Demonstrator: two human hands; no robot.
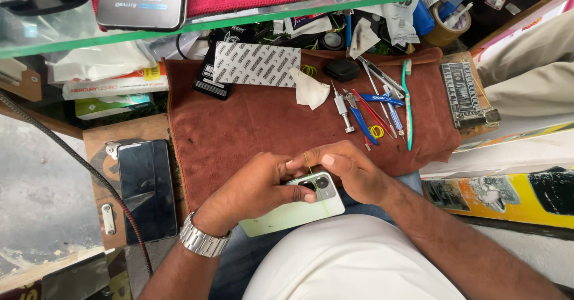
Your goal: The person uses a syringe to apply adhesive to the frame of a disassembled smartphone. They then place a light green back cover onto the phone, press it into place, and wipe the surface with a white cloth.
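A pale green smartphone (299,211) lies back-up at the near edge of a brown cloth (251,121), its camera bump facing me. My left hand (254,189) grips the phone from the left, thumb near the cameras. My right hand (350,168) rests on the phone's top end. A thin yellow-green rubber band (312,177) stretches between my fingers and runs across the phone's back. I wear a metal wristwatch (203,240) on the left wrist.
On the cloth lie a screwdriver (344,112), blue-handled pliers (362,124), tweezers (382,79), a teal toothbrush (408,106), loose rubber bands (376,131) and a patterned white packet (257,64). A black phone (146,189) rests left. A glass shelf (60,37) overhangs above.
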